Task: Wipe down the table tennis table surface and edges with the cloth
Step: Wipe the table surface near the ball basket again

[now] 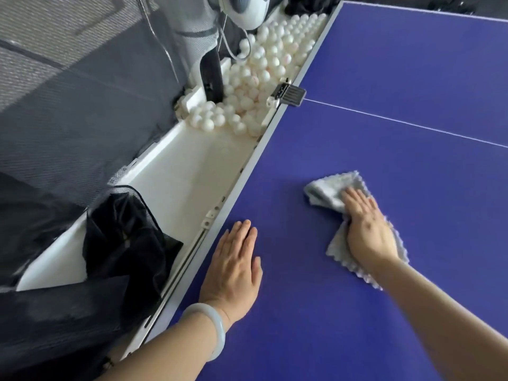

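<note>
The blue table tennis table (398, 92) fills the right and lower part of the view, with a pale edge strip (248, 158) running diagonally along its left side. A grey cloth (328, 188) lies crumpled on the surface. My right hand (365, 226) presses flat on the cloth with straight fingers. My left hand (236, 262) rests flat on the bare table near the edge, fingers straight, a pale bangle on its wrist.
A white ball-collection tray (176, 185) runs along the table's edge, holding several white balls (264, 70) at its far end. A ball machine (244, 9) stands above them. Black netting (121, 237) hangs at the left. A clamp (288, 94) grips the edge at the white centre line (412, 125).
</note>
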### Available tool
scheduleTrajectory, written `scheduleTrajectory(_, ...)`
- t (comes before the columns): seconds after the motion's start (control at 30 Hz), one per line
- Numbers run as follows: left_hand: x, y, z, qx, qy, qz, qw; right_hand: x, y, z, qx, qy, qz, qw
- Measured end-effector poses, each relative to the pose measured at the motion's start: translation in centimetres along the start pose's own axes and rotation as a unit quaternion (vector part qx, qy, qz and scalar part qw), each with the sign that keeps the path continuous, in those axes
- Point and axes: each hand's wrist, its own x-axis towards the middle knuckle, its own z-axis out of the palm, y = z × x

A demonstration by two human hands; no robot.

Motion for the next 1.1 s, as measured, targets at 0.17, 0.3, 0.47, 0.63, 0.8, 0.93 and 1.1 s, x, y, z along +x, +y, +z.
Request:
scheduleTrajectory(0.17,-0.1,-0.3,0.0,-0.002,-0.018,-0.004,1.000,4.4,-4.3,2.4,0.032,0.028,0.012,0.999)
scheduleTrajectory(0.3,0.1,0.1,-0.6,-0.001,-0.015,-0.024,1.000,1.1,-10.3,5.7,0.058,-0.130,-0.320,0.937)
scheduleTrajectory(0.47,0.2,-0.1,-0.6,-0.006,0.010,-0.004,1.000,7.8,-9.8,5.3,0.047,-0.131,-0.317,0.938)
scheduleTrajectory(0.63,-0.1,0.0,-0.6,-0.008,0.014,-0.012,1.000,5.9,-12.1,7.1,0.076,-0.098,-0.292,0.948)
scheduleTrajectory(0.8,-0.1,-0.1,-0.5,-0.008,0.016,-0.016,1.000,7.7,-10.6,6.0,0.073,-0.152,-0.425,0.890)
scheduleTrajectory(0.93,-0.2,-0.1,-0.3,0.001,0.011,-0.019,1.000,12.4,-8.1,4.9,0.047,-0.067,-0.194,0.978)
scheduleTrajectory(1.1,-0.3,-0.2,-0.4,0.004,0.006,-0.015,1.000,8.0,-12.4,6.6,0.095,-0.043,-0.161,0.981)
